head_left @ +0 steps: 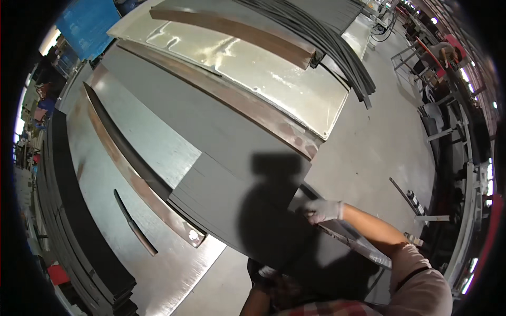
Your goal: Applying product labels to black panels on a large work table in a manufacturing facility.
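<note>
A large dark grey sheet [226, 195] lies across the metal table, with my shadow over its near part. At its right edge is my right hand [324, 210] in a pale glove, fingers curled closed; what they hold, if anything, is hidden. Beside that hand, a narrow metal edge [337, 237] runs toward my arm. Low in the view, my left hand [271, 276] is close to the sheet's near edge, its fingers lost in shadow. A long-bladed knife [134, 224] with a brownish handle rests on the bare metal at the left.
Long brown metal bars [132, 168] lie on the table [95, 195], another heavy bar [232, 31] farther back on a shiny metal plate [284, 89]. Black strips [316, 42] bundle at the far side. Stacked dark strips [79, 231] line the left. A person [448, 52] is far right.
</note>
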`<state>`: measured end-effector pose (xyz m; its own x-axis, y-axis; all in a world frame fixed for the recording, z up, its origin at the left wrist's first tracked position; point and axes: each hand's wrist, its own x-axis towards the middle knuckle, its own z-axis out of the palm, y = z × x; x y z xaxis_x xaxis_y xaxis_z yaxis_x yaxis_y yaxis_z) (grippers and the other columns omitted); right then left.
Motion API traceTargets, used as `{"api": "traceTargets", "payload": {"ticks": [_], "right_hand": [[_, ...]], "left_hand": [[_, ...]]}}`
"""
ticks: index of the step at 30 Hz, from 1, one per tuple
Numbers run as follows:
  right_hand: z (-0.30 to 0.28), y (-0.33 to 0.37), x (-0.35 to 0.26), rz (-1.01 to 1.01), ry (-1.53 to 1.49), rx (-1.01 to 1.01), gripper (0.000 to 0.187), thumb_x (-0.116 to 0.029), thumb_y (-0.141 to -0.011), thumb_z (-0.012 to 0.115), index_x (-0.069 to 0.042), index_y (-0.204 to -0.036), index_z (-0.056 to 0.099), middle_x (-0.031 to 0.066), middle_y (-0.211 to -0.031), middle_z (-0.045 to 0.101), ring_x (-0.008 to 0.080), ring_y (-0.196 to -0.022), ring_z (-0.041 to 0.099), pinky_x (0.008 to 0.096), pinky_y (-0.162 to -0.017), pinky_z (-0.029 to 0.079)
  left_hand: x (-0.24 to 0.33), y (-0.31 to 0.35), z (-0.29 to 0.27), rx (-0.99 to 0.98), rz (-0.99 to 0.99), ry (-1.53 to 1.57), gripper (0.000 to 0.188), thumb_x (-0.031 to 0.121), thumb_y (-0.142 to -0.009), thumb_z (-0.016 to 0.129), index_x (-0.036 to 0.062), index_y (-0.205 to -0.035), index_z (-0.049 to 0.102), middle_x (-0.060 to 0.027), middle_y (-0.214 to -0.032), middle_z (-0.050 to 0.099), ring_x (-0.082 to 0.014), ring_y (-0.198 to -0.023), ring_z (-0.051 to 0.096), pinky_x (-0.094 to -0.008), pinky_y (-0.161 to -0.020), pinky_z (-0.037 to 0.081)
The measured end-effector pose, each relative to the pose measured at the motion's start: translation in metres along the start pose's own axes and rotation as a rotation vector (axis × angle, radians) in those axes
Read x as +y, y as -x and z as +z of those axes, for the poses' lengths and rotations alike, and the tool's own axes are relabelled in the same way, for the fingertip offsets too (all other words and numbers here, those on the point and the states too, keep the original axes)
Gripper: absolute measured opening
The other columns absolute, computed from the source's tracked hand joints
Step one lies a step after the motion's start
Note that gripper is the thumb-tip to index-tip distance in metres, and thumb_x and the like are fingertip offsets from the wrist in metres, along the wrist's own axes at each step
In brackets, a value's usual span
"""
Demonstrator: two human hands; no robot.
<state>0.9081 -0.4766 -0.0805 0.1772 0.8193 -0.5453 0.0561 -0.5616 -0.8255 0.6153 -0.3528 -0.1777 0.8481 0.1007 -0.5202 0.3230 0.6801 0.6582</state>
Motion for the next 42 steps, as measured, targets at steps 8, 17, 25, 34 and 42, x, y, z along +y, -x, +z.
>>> {"api": "traceTargets", "payload": {"ticks": [8,17,25,34,42], "right_hand": [[0.12,0.074,-0.156,-0.183,0.944,0.453,0.059,-0.063,-0.064,0.068,-0.016,-0.101,0.068,0.0173,-0.132,0.047,0.0406,-0.127,0.04,0.0717,-0.102,0.013],[0.113,0.086,-0.182,-0.705,0.381,0.673,0.05,-0.038,-0.074,0.07,-0.007,-0.113,0.058,0.01,-0.108,0.059,0.0284,-0.105,0.056,0.0481,-0.096,0.039],[-0.015,0.065,-0.183,0.179,0.933,0.132,0.013,-0.026,-0.082,0.062,-0.017,-0.077,0.068,0.0,-0.078,0.07,0.0214,-0.077,0.067,0.0315,-0.068,0.051],[0.014,0.064,-0.136,0.052,0.619,0.01,0.063,-0.062,-0.084,0.057,-0.004,-0.11,0.065,0.0171,-0.1,0.068,0.0326,-0.098,0.063,0.04,-0.087,0.048],[0.015,0.022,-0.167,0.011,0.598,0.154,0.092,-0.075,-0.073,0.057,0.002,-0.123,0.055,0.0241,-0.113,0.062,0.035,-0.109,0.059,0.0403,-0.092,0.046]], "left_hand": [[0.038,0.028,-0.001,0.208,0.161,0.069,0.053,0.052,-0.094,0.041,0.003,-0.101,0.06,-0.0145,-0.115,0.055,-0.0243,-0.103,0.055,-0.0375,-0.089,0.045],[0.196,0.081,0.103,0.394,0.352,-0.782,0.035,0.031,-0.09,0.061,0.0018,-0.071,0.06,-0.008,-0.067,0.061,-0.0165,-0.066,0.06,-0.0315,-0.061,0.048],[0.181,0.059,0.07,0.452,-0.14,-0.597,0.043,0.037,-0.08,0.075,-0.0013,-0.095,0.063,-0.0096,-0.077,0.066,-0.0187,-0.07,0.062,-0.0298,-0.067,0.049],[0.213,0.059,0.101,0.397,0.19,-0.46,0.063,0.027,-0.084,0.069,0.0013,-0.135,0.041,-0.0183,-0.13,0.05,-0.0304,-0.118,0.05,-0.039,-0.097,0.043],[0.172,0.058,0.081,0.37,0.136,-0.576,0.044,0.025,-0.093,0.058,0.0024,-0.129,0.048,-0.0133,-0.118,0.059,-0.0228,-0.11,0.055,-0.0363,-0.089,0.048]]}}
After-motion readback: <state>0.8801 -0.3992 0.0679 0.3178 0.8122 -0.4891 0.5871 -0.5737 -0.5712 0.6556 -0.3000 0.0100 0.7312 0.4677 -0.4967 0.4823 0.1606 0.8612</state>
